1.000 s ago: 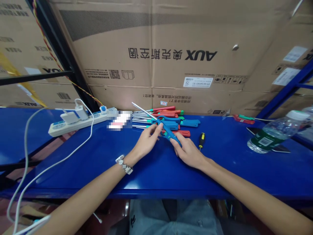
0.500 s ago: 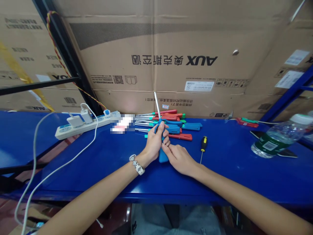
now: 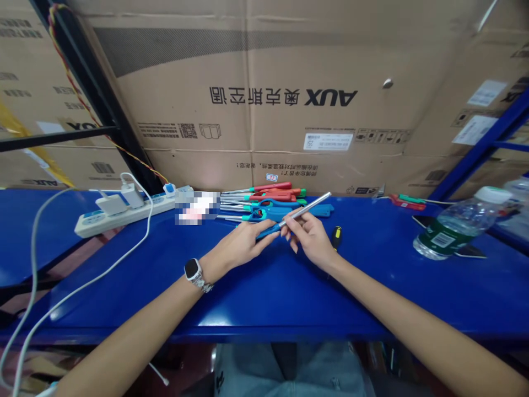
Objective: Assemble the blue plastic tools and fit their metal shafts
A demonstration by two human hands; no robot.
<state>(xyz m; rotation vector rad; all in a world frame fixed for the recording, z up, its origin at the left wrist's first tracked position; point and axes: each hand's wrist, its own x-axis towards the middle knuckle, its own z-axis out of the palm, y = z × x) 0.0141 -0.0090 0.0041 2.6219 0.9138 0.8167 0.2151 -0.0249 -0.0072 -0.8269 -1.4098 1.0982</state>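
Blue-handled long-nosed plastic lighter (image 3: 289, 219) hovers over the blue metal bench (image 3: 264, 292) — our left hand (image 3: 239, 249) pinching its handle, our right hand (image 3: 311, 238) its steel tube — loose grips could drop it onto the pile of red and teal lighters (image 3: 268, 199).

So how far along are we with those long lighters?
Nothing shows as finished. In hand: one blue lighter, left hand on its handle, right hand on the metal tube. Left: the pile of red, green and blue lighters behind it. A screwdriver lies untouched.

A blue counter (image 3: 289, 298) carries a pile of long-nosed lighters (image 3: 270, 201). Left of the pile lies a power strip (image 3: 124, 212); right of it, a small screwdriver (image 3: 336, 236), and farther right a water bottle (image 3: 458, 223) on its side.
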